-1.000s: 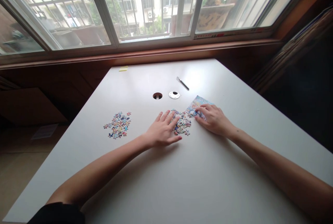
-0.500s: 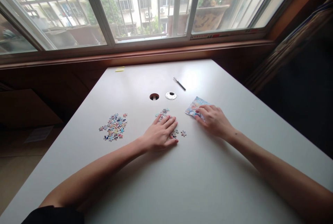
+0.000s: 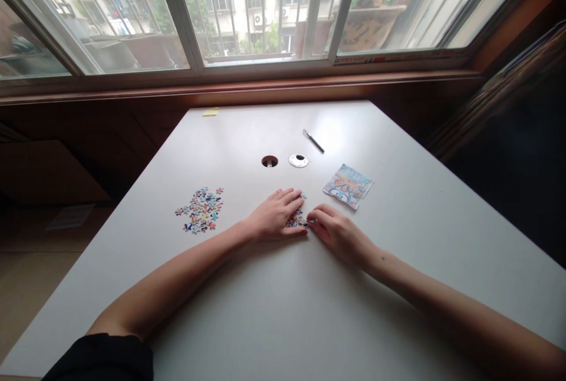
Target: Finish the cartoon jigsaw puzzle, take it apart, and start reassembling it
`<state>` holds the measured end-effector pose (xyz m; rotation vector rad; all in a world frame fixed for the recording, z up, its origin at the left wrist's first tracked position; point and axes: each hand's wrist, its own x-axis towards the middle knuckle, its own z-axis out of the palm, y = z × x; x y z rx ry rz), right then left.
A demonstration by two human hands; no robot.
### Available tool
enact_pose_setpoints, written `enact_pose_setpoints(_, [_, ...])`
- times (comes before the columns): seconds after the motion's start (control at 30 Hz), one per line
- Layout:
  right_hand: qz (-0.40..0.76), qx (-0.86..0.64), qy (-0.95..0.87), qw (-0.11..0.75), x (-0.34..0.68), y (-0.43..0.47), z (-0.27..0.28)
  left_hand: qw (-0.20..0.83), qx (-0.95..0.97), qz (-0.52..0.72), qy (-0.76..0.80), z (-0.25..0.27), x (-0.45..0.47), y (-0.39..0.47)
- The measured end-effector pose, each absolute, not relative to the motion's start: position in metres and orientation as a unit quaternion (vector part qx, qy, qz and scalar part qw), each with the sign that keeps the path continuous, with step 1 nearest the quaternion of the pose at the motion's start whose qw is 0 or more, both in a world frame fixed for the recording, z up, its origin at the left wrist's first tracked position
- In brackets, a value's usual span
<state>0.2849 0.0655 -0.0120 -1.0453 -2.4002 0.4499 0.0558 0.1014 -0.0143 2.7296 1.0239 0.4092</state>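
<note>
My left hand (image 3: 277, 214) lies with its fingers stretched over a small pile of jigsaw puzzle pieces (image 3: 298, 219), partly covering it. At the right edge of that pile, my right hand (image 3: 342, 232) has its fingertips pinched on a jigsaw puzzle piece (image 3: 312, 221), most of which is hidden. Just beyond the right hand, a colourful picture card (image 3: 348, 185) with cartoon figures rests flat on the white table. Farther left, a second heap of loose puzzle pieces (image 3: 201, 210) is spread out.
A dark pen (image 3: 313, 141) lies toward the back of the table (image 3: 247, 316). Near it are a round hole (image 3: 269, 161) in the tabletop and a silver cover ring (image 3: 298, 160). Yellow paper (image 3: 210, 112) sits at the far left corner, below a barred window.
My right hand has let go of the picture card and moved left and nearer, to the edge of the pile. My left hand has shifted slightly right and still covers pieces.
</note>
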Motion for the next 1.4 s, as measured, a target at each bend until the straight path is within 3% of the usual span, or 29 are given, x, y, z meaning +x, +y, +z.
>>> enact_pose_setpoints(0.17, [0.167, -0.333, -0.879, 0.299, 0.253, 0.077, -0.017, 0.115, 0.909, 0.179, 0.357, -0.01, 0.02, 0.088])
enact_pose_setpoints(0.3, [0.205, -0.267, -0.89, 0.309, 0.243, 0.094, -0.016, 0.087, 0.897, 0.112, 0.419, -0.007, -0.01, 0.075])
enact_pose_setpoints(0.43, [0.122, -0.308, -0.891, 0.31, 0.255, 0.112, -0.014, 0.072, 0.887, 0.056, 0.452, -0.009, -0.023, 0.072])
enact_pose_setpoints(0.57, [0.128, -0.323, -0.891, 0.293, 0.261, 0.116, -0.015, 0.078, 0.872, 0.044, 0.482, -0.008, -0.019, 0.09])
enact_pose_setpoints(0.87, [0.182, -0.25, -0.9, 0.306, 0.263, 0.105, -0.018, 0.024, 0.903, 0.188, 0.386, -0.009, -0.013, 0.062])
enact_pose_setpoints(1.1, [0.138, -0.169, -0.948, 0.233, 0.257, 0.098, -0.007, 0.038, 0.845, 0.336, 0.415, -0.023, -0.026, 0.067])
enact_pose_setpoints(1.4, [0.152, -0.176, -0.939, 0.253, 0.258, 0.098, -0.012, 0.051, 0.807, 0.376, 0.452, -0.023, -0.03, 0.07])
